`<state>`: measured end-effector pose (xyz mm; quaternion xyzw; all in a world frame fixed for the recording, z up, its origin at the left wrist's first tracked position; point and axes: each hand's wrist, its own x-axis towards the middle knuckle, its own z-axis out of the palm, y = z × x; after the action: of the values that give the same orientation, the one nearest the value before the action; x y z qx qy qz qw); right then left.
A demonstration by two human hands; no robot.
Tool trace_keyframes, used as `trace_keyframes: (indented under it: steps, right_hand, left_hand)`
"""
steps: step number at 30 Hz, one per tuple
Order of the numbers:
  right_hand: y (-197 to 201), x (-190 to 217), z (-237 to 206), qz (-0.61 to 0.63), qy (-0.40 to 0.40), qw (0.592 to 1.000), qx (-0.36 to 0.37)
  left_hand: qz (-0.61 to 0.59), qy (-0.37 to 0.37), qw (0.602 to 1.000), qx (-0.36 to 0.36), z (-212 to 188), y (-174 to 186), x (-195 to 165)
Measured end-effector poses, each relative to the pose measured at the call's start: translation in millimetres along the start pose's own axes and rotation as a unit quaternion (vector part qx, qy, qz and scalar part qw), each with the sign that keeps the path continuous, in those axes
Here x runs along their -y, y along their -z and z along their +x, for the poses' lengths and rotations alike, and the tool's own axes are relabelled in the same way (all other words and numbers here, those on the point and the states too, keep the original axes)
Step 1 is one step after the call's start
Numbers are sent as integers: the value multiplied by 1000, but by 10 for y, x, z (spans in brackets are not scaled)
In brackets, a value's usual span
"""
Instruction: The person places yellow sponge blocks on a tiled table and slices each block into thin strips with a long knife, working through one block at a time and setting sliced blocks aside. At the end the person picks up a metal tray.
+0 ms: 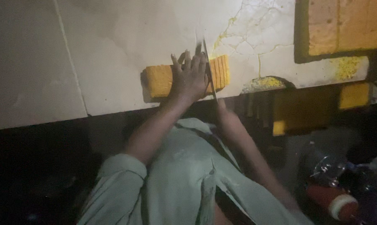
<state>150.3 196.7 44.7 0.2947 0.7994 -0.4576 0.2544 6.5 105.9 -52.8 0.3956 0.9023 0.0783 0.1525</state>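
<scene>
A long yellow loaf-like block [157, 81] lies on a white table [105, 50], near its front edge. My left hand [190, 77] presses flat on the middle of the block, fingers spread. The block's right end is cut into several thin slices [222, 71] still standing together. My right hand [222, 106] is at the table's edge and grips a long knife [208, 66]. Its blade stands upright in the block, just right of my left fingers.
A larger yellow slab [347, 25] sits in a dark tray at the back right. Yellow crumbs [347, 66] lie scattered on the cracked tabletop. More yellow pieces [354, 96] sit below the table's edge at right. A red and white object [336, 202] lies low right in the dark.
</scene>
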Motion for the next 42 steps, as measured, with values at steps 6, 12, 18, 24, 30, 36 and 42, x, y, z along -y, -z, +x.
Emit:
trace_keyframes:
  steps: [6,12,18,24,30,36,42]
  right_hand:
    - [-467,-1023,70,-180,-52,981,48]
    - [-298,-678,1029,-9,-30,998,-49]
    - [-164,57,252,287,-30,957,36]
    - [-500,-965,-23,-182,-23,982,55]
    - [-446,-740,1051,-27,19,999,-38]
    - [-250,-126,309,122,-64,990,4]
    - [-604,-894,50,-213,-28,974,73]
  left_hand:
    - [-2,2,999,51,24,-14,29]
    - [81,-53,995,-39,-26,-107,85]
    - [13,-4,999,-42,-55,-44,117]
    - [-24,12,999,20,-16,-91,112]
    - [75,-42,995,-48,-54,-174,175]
    - [45,4,997,-61,-80,-98,203]
    - [-14,19,998,61,-29,-93,195]
